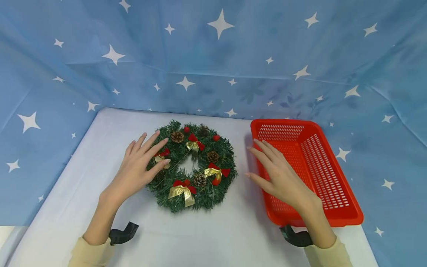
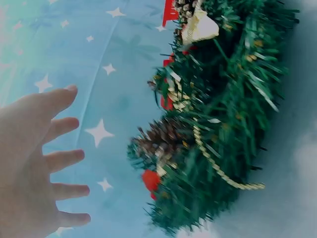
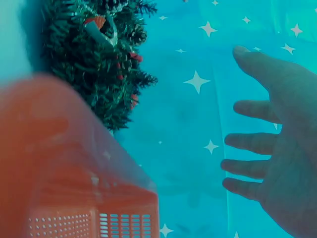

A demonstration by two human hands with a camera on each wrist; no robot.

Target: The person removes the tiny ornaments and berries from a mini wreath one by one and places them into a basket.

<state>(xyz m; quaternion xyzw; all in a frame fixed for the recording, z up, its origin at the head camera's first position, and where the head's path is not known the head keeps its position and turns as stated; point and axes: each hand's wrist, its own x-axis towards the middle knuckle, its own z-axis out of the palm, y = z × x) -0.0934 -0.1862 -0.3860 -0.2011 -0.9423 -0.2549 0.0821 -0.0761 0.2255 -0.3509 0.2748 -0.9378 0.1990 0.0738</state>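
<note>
A green Christmas wreath (image 1: 208, 196) lies flat on the white table, decorated with pine cones (image 1: 212, 157), red berries and red bows with gold ribbon (image 1: 181, 193). Over its left side hovers my left hand (image 1: 135, 167), fingers spread and holding nothing. In the left wrist view a gap shows between that hand (image 2: 29, 163) and the wreath (image 2: 223, 148). My right hand (image 1: 283, 176) is held above the left rim of a red plastic basket (image 1: 343, 220), its fingers extended and nothing in them. The right wrist view shows this hand (image 3: 292, 148) apart from the basket (image 3: 54, 148).
The basket has slotted walls and stands at the table's right side, just right of the wreath. A white cloth (image 1: 200, 237) covers the table. Behind and around it hangs a blue curtain (image 1: 207, 55) with white stars. Each wrist carries a black camera mount (image 1: 123, 233).
</note>
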